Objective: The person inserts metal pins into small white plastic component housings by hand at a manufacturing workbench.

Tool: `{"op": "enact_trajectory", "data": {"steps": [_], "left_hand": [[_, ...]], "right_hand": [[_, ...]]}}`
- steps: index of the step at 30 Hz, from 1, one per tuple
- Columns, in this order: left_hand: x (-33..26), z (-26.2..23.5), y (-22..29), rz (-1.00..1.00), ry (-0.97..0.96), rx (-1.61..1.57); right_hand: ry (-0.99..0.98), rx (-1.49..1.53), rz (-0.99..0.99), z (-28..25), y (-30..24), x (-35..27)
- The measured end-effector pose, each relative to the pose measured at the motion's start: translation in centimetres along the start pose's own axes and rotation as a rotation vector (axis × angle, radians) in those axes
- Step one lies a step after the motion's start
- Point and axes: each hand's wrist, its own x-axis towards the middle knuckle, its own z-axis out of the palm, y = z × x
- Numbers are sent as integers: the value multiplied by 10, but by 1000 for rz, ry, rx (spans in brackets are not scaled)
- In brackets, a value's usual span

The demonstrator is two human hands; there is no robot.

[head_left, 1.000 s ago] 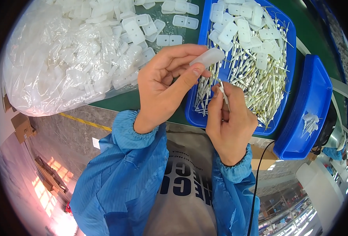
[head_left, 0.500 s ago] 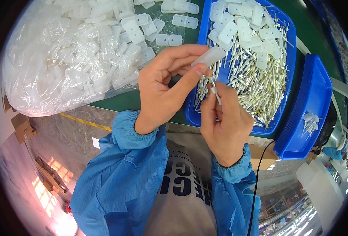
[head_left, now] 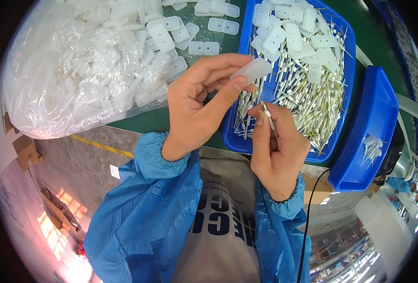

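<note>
Between thumb and fingers, my left hand (head_left: 203,101) grips a translucent white plastic plate (head_left: 255,70), rectangular with rounded corners. My right hand (head_left: 279,144) pinches a thin white stick-like part with a wire-like tip (head_left: 268,116), pointing up toward the plate; a small gap seems to lie between them. Beyond the hands is a blue tray (head_left: 352,33) heaped with many similar thin white parts (head_left: 308,111). Several white plates with small holes (head_left: 291,37) lie on top of that heap.
A large clear plastic bag (head_left: 39,120) full of white plates fills the left of the green table (head_left: 147,121). Loose plates (head_left: 204,48) lie beside it. Stacked blue trays (head_left: 360,162) stand at the right, with a few small parts inside. A black cable (head_left: 308,217) hangs near my right sleeve.
My right hand has drawn back slightly down and to the right with the thin part, away from the plate. My left hand and its plate have hardly moved.
</note>
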Motion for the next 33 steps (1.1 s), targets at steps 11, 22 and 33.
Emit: {"op": "enact_trajectory", "data": {"steps": [11, 22, 33], "left_hand": [[0, -2, 2, -12, -30, -48], [-1, 0, 1, -7, -7, -21], [-1, -3, 0, 5, -46, 7]], "right_hand": [[-52, 128, 157, -5, -4, 0], [-44, 197, 204, -1, -3, -1], [-82, 426, 378, -5, -11, 3]]}}
